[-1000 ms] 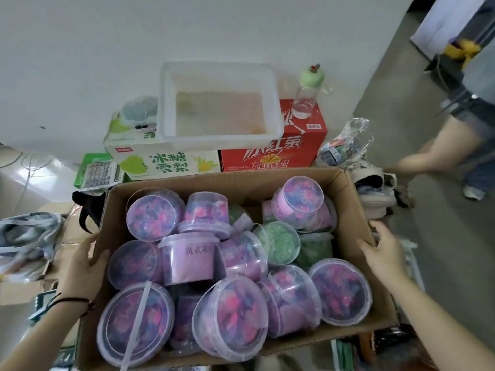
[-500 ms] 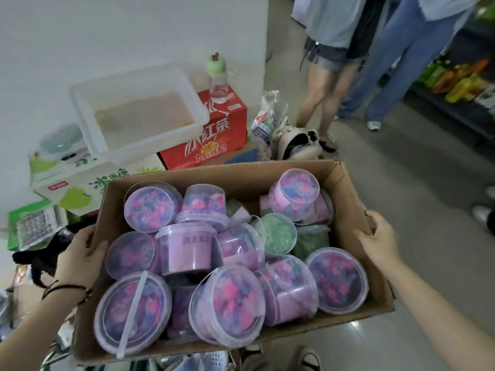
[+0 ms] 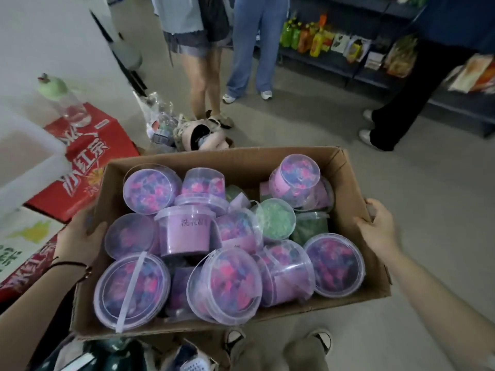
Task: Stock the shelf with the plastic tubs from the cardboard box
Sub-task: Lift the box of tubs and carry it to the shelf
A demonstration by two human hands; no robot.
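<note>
An open cardboard box hangs in the air in front of me, held from both sides. It is packed with several clear-lidded plastic tubs of purple and pink contents, plus two green tubs near the right middle. Some tubs lie tilted on others. My left hand grips the box's left wall, thumb over the rim. My right hand grips the right wall, fingers curled over its edge. A dark shelf with bright packets stands at the far right.
Three people stand ahead: bare legs, blue jeans and black trousers by the shelf. A red carton with a green-capped bottle sits at left. Bags and shoes lie beyond the box. My feet show below.
The view has swung to the right with the box in both hands, away from the wall and cartons. The shelf and three standing people have come into sight.
</note>
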